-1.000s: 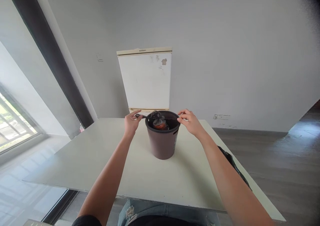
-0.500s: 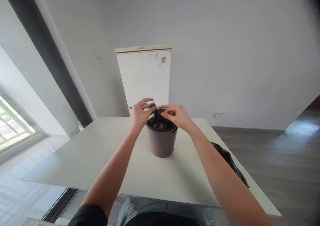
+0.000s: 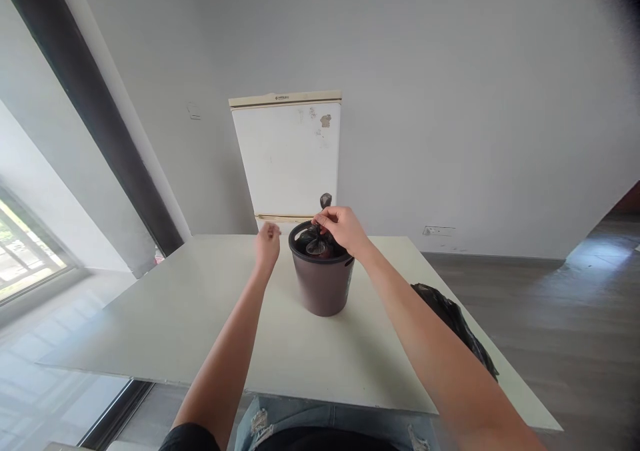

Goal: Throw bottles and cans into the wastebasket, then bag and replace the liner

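Note:
A brownish-mauve bin (image 3: pixel 323 288) with a dark rim stands upright on the table (image 3: pixel 200 304). Inside it sits a black plastic bag (image 3: pixel 319 246), its gathered neck rising above the rim. My right hand (image 3: pixel 345 228) is closed on that neck over the right side of the bin, and a tuft of the bag sticks up above the fingers. Left of the bin, apart from it, my left hand (image 3: pixel 268 241) is slightly blurred, with its fingers curled in and nothing visible in them.
Another black plastic bag (image 3: pixel 455 321) lies crumpled along the table's right edge, partly behind my right forearm. Behind the table stands a white fridge (image 3: pixel 290 158) against the grey wall. A window (image 3: pixel 27 244) is at the far left.
My left hand has let go of the bag's neck and moved left, off the bin. My right hand has taken hold of the neck, which now stands more to the right.

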Motion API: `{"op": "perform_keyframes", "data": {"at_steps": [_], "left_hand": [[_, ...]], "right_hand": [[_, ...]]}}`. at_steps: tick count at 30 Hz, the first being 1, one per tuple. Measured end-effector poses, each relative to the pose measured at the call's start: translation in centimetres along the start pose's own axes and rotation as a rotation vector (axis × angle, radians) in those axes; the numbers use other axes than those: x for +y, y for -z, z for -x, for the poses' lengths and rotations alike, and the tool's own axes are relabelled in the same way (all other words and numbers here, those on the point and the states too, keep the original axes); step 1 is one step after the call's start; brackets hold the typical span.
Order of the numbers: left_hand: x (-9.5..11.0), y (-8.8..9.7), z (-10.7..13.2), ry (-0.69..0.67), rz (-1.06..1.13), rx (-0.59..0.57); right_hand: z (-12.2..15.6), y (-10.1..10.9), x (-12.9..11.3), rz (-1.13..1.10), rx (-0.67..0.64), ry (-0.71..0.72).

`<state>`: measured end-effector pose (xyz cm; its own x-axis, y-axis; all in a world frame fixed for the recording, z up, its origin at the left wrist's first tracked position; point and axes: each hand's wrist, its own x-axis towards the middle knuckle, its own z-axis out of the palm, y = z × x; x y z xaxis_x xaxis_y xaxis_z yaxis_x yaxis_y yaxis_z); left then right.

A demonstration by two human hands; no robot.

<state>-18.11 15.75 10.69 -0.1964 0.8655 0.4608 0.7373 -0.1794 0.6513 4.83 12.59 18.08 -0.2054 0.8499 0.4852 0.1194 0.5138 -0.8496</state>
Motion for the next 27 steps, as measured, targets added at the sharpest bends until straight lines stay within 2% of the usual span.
{"op": "perform_keyframes", "data": {"at_steps": [4,7,9,11,15,17,19,21,24,27], "left_hand": [[-6.8,-2.4,2.3,0.079,-0.171,-0.242],[-10.2,-3.9,5.0,0.097,-0.294,-0.318],[-11.5,-4.8,6.3,0.092,-0.364,-0.326],[-12.3,-5.4,6.9,0.079,-0.417,-0.330],[-12.9,-6.2,6.9,0.044,-0.480,-0.352],[-13.2,-6.3,6.8,0.030,-0.497,-0.356],[-13.4,-6.4,6.8,0.025,-0.508,-0.354],[-13.6,-6.5,6.8,0.024,-0.514,-0.354],[-13.6,-6.6,6.7,0.025,-0.519,-0.355],[-13.5,-6.7,6.7,0.026,-0.528,-0.355]], "right_hand": [[-0.8,-0.1,-0.3,-0.186,0.108,0.062],[-2.0,0.2,-1.5,-0.267,0.220,0.190],[-3.0,1.2,-2.9,-0.274,0.324,0.295],[-3.9,3.1,-4.5,-0.281,0.429,0.429],[-4.1,8.9,-7.6,-0.347,0.601,0.675],[-2.7,11.7,-8.4,-0.315,0.664,0.733],[-0.3,13.6,-8.4,-0.191,0.689,0.693],[2.9,14.6,-7.6,-0.117,0.779,0.652],[7.4,15.4,-5.7,-0.173,0.948,0.596],[10.0,16.6,-3.4,-0.230,1.088,0.498]]}}
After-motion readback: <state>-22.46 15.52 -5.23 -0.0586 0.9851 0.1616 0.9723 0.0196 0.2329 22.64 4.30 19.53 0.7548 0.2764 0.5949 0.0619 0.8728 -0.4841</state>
